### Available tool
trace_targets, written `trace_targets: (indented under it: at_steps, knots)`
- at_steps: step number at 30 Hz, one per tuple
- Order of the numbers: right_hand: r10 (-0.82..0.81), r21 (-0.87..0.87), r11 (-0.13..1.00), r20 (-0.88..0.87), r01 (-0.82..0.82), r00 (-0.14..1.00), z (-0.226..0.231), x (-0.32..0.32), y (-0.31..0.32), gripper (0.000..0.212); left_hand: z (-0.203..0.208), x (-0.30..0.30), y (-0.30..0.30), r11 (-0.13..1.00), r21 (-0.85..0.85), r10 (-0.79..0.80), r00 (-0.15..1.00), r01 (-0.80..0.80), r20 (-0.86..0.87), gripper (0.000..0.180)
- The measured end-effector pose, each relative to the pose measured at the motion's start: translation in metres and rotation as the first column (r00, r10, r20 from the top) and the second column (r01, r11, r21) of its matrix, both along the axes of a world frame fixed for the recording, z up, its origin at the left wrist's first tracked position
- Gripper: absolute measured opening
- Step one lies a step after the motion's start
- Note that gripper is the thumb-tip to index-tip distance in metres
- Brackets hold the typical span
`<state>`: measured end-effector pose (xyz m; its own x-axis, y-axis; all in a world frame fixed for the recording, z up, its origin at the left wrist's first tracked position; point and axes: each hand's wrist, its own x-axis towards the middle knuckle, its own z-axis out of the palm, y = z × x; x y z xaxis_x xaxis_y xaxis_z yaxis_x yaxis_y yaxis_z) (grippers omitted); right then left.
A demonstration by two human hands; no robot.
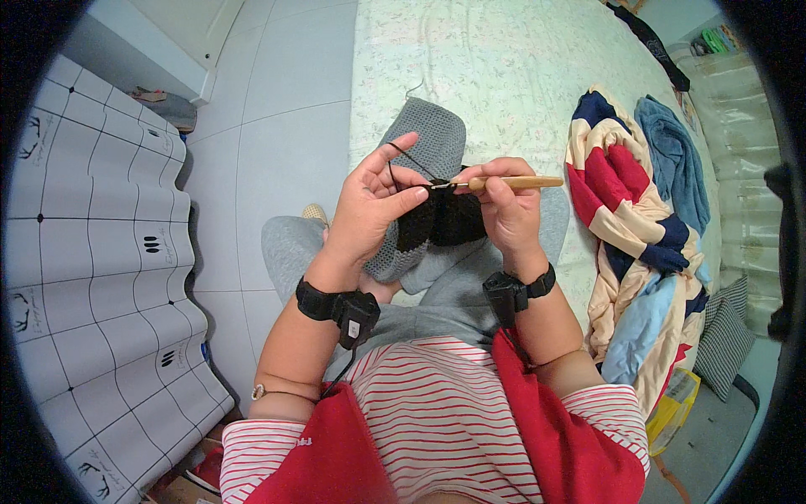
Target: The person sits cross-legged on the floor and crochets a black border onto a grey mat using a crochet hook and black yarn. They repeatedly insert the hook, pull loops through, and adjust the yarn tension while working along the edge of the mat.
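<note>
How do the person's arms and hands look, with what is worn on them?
The left hand and right hand wear no gloves. Each wrist has a black strap and black box; the left box carries a white label. Black cables run below both. A thin band with a pale round ornament crosses the left forearm. Sleeves are white with red stripes.
</note>
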<state>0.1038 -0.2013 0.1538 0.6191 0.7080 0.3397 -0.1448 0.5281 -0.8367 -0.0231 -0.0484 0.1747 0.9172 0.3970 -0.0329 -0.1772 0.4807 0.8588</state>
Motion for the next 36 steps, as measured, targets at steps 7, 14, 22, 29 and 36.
trace_targets:
  at_steps: [7, 14, 22, 29, 36]
  knots:
    - [-0.053, -0.031, 0.998, 0.087, 0.056, 0.995, 0.002, -0.003, 0.0, 0.016, 0.003, 0.0, -0.001, 0.999, -0.023, 0.046, 0.999, -0.046, -0.007, 0.066]
    - [-0.054, -0.005, 0.999, 0.024, 0.054, 0.998, -0.001, -0.005, 0.002, 0.016, 0.003, 0.0, -0.003, 0.997, -0.047, 0.06, 0.998, -0.061, -0.017, 0.064]
    - [-0.035, -0.018, 0.999, -0.014, 0.034, 0.999, -0.002, -0.005, 0.001, 0.017, 0.004, 0.001, -0.002, 0.984, -0.178, 0.018, 1.0, -0.021, -0.014, 0.063]
    - [-0.111, -0.042, 0.992, 0.085, 0.115, 0.99, 0.002, -0.008, 0.002, 0.015, 0.003, 0.002, -0.003, 0.987, -0.157, 0.042, 0.999, -0.042, -0.004, 0.061]
    - [-0.262, -0.008, 0.943, 0.596, 0.332, 0.759, 0.004, -0.015, 0.008, 0.014, 0.005, 0.003, -0.017, 0.884, 0.398, 0.27, 0.963, -0.246, -0.005, 0.056]
